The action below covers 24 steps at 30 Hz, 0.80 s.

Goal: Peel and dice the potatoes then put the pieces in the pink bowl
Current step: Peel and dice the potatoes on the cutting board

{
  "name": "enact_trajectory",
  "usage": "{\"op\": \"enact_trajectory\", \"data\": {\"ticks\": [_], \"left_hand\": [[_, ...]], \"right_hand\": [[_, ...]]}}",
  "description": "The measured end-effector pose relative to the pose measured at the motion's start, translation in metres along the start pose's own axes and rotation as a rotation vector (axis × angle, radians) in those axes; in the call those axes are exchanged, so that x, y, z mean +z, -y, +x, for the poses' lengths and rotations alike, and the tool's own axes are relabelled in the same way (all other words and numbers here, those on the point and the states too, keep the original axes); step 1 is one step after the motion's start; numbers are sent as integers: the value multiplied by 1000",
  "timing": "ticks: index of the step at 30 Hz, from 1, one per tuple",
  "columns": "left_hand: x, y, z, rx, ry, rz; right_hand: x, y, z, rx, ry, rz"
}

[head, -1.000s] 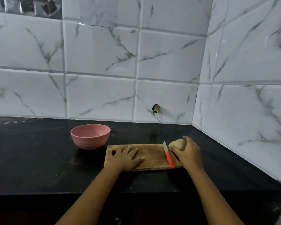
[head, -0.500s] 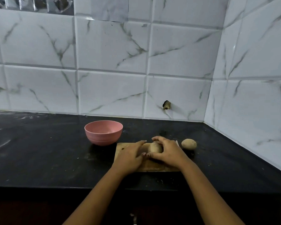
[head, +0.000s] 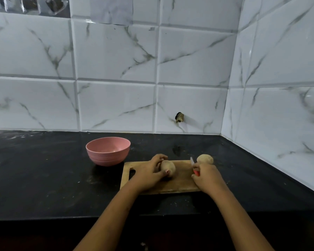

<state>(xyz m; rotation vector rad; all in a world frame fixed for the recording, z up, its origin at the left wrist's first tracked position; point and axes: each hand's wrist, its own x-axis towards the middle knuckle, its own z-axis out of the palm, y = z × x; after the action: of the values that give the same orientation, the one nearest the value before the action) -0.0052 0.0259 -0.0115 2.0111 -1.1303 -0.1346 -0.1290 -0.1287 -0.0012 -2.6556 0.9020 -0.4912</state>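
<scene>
A brown unpeeled potato [head: 168,167] is gripped by the left hand [head: 149,173], whose fingers are curled around its far and left sides with the thumb pressed against its near side; the potato is held on the rectangular wooden cutting board [head: 181,182] laid on the black stone countertop [head: 43,178]. To the right of that hand, the red handle of a small knife [head: 194,167] is closed in the right hand [head: 206,177], and the pale blade is seen pointing away from the person, up past the fingers. A second brown potato [head: 205,159] is seen just beyond the right hand, at the far right corner of the board. A round pink plastic bowl [head: 108,151] is placed beyond and left of the left hand, just beside the board's far left corner.
</scene>
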Motion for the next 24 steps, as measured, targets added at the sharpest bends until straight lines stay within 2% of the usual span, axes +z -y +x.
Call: {"op": "enact_trajectory", "data": {"ticks": [2,7,12,14,19,24], "left_hand": [[3,-3,1,-10,-4,-39],[10,-3,-1,-37,-136,-38],[13,2,-2,-33,-171,-72],[12,2,-2,-30,-169,-90],[12,1,-4,-7,-204,-73],[14,-2,-6,13,-240,-42]], "right_hand": [[-5,0,-3,40,-22,39],[-9,0,-12,60,-43,23],[-8,-3,-26,2,-110,394],[-10,2,-35,-19,-87,497],[-2,13,-44,-61,-5,469],[5,20,-47,-95,-118,271]]}}
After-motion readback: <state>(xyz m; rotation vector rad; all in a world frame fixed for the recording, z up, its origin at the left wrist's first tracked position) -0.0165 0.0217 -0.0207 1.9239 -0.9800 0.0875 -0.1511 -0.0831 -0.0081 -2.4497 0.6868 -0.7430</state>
